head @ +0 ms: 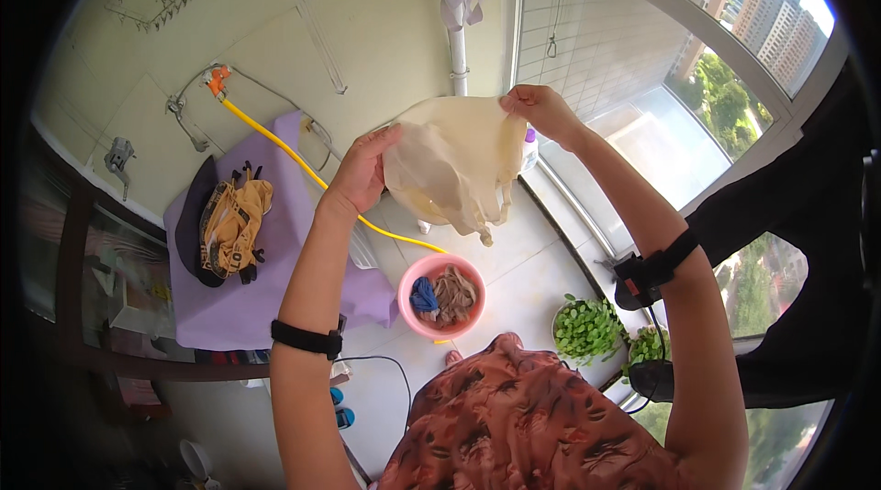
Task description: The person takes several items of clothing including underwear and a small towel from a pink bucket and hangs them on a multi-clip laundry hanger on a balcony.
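Note:
A thin cream-coloured fabric garment (454, 153) hangs spread between my two hands at chest height or above. My left hand (368, 163) pinches its left edge, the thumb on top. At the upper right edge, my right hand (540, 111) grips the cloth between thumb and fingers. The lower part of the fabric droops in loose folds and narrow ends. Below it on the floor stands a pink plastic basin (407, 314). Inside lie a brown wrung cloth (453, 294) and a bundled blue cloth (424, 294).
A purple cloth-covered surface (289, 311) at left bears a mustard-yellow garment (237, 221). A yellow hose (275, 139) runs from a wall tap to the floor. Potted plants (585, 328) stand by the window at right. Dark clothing (778, 215) hangs beside my right arm.

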Tool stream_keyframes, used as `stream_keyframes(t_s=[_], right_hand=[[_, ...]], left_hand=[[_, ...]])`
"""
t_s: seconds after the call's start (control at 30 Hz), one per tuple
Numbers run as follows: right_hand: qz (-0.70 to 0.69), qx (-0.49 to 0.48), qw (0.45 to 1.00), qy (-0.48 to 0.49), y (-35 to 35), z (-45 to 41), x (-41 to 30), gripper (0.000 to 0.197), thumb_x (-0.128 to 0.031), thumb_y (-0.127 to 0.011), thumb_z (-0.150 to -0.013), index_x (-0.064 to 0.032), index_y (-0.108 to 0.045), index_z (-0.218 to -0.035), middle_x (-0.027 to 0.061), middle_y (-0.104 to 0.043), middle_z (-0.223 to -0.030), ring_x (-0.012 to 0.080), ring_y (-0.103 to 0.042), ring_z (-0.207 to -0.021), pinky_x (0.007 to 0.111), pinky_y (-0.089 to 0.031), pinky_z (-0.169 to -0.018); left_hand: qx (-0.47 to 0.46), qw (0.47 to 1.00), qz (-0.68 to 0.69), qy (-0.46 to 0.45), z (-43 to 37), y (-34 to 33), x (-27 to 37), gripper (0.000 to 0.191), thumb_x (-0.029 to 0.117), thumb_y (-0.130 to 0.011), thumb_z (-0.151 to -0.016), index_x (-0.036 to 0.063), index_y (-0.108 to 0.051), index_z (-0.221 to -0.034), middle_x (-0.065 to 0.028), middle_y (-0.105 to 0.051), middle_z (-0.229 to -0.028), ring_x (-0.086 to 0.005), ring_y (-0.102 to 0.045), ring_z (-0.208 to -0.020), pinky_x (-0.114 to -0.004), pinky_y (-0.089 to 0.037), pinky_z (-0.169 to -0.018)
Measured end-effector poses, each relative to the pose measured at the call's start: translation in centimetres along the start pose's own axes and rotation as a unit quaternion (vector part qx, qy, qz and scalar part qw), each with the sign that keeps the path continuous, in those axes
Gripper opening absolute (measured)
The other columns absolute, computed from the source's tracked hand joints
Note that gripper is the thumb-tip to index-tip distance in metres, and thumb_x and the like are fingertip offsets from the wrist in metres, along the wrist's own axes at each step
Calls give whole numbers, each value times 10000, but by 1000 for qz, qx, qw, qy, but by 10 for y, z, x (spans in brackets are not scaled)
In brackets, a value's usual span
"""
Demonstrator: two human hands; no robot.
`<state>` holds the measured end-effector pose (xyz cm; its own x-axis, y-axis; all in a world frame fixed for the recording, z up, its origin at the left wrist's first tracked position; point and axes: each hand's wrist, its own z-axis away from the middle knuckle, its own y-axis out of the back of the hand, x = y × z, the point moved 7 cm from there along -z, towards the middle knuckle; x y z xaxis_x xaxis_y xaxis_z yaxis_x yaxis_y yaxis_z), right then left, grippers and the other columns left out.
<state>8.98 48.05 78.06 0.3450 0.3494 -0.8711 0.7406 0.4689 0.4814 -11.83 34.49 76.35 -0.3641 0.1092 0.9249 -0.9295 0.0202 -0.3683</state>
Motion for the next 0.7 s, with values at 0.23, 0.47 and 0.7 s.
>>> stream_keyframes(t_s=[0.23, 0.47, 0.7], right_hand=[[87, 158, 978, 108, -6, 36, -38, 266, -150, -620, -817, -30, -528, -1036, 88, -578, -974, 177, -571, -786, 307, -470, -689], [-48, -19, 989, 140, -61, 58, -56, 158, -157, -619, -836, -11, -579, -878, 54, -606, -755, 134, -566, -679, 279, -466, -618], [-27, 43, 991, 124, -38, 23, -62, 207, -202, -652, -820, -24, -548, -798, 7, -575, -752, 86, -524, -703, 248, -442, -656]], left_hand=[[39, 998, 36, 18, -19, -37, 0, 345, 265, -457, -916, 8, -526, -1137, -83, -602, -1098, -187, -578, -1001, -333, -440, -900], [88, 987, 134, 9, -18, -57, 8, 376, 291, -434, -921, -12, -466, -1142, -109, -552, -1129, -217, -517, -1069, -351, -375, -961], [106, 989, 101, 24, -14, -30, 36, 411, 336, -451, -914, -18, -483, -1120, -102, -578, -1084, -209, -545, -1031, -339, -404, -924]])
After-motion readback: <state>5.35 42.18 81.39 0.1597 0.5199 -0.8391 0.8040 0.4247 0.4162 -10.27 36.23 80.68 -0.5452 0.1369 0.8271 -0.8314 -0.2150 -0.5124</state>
